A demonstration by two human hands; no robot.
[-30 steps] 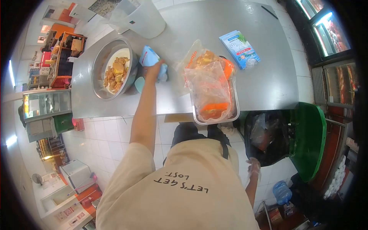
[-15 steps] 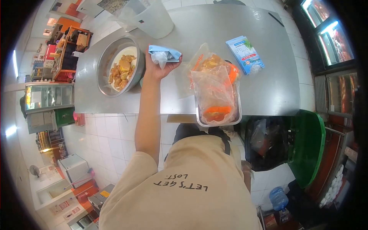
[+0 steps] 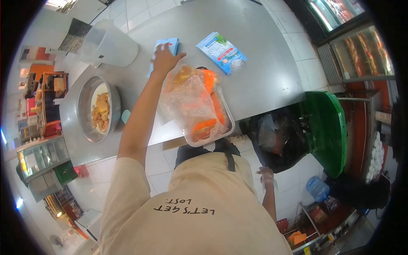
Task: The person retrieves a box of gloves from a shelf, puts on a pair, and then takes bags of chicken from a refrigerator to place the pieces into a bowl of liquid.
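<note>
My left hand (image 3: pixel 165 60) lies bare on top of a light blue packet (image 3: pixel 173 43) on the steel table, fingers spread and thumb pointing out to the right. Close by, to the lower right, a clear plastic bag (image 3: pixel 189 102) with orange print covers food in a white tray (image 3: pixel 230 123) at the table's front edge. My right hand (image 3: pixel 267 175), in a clear plastic glove, hangs low beside the bin; its fingers look loosely apart, with nothing seen in them. A second blue packet (image 3: pixel 221 52), printed with a hand outline, lies farther right.
A metal bowl (image 3: pixel 115 106) of yellowish meat pieces stands left on the table (image 3: pixel 263 80). Behind it is a translucent white tub (image 3: pixel 123 49). At the right, a lined bin (image 3: pixel 278 142) stands with its green lid (image 3: pixel 329 131) open. A blue water bottle (image 3: pixel 317 189) is on the floor.
My left hand has turned from holding the blue packet palm-up to resting over it on the table. My gloved right hand has come into clearer view beside the bin. The whole view has shifted.
</note>
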